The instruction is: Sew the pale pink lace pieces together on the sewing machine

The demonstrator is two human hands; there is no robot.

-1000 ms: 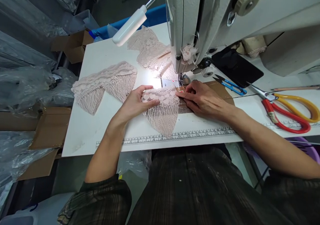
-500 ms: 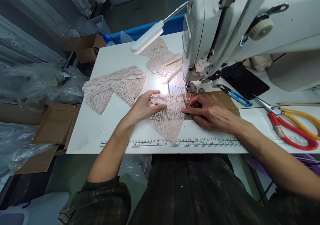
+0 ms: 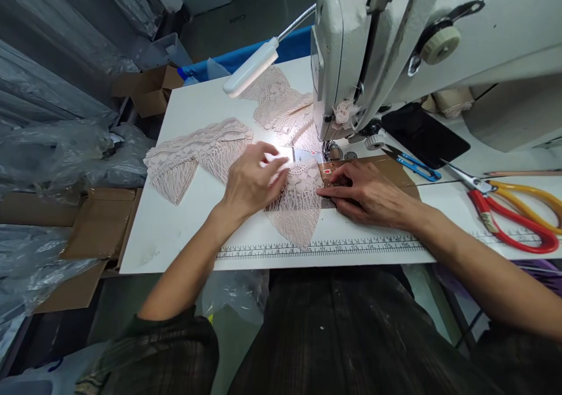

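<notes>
A pale pink lace piece (image 3: 301, 199), with a scalloped top edge and a pointed lower end, lies flat in front of the sewing machine's needle area. My left hand (image 3: 254, 178) hovers over its left side, fingers bent and apart, with no cloth visible between them. At the lace's right edge, the fingertips of my right hand (image 3: 366, 193) pinch or press the border; the exact contact is partly hidden. Beneath that hand is a brown plate (image 3: 389, 172) on the table. The sewing machine's presser foot (image 3: 325, 149) stands just behind the lace.
More lace pieces lie left (image 3: 175, 175) and behind (image 3: 281, 99). A white lamp (image 3: 251, 70) hangs over the table (image 3: 175, 237). Blue snips (image 3: 415, 167), red-and-yellow scissors (image 3: 487, 202) and a black phone-like slab (image 3: 425, 131) lie right. Cardboard boxes (image 3: 99, 222) stand left.
My left hand has let go of the lace's left edge and lifted slightly, its fingers now bent above it. My right hand keeps its place at the right edge. The view has shifted slightly.
</notes>
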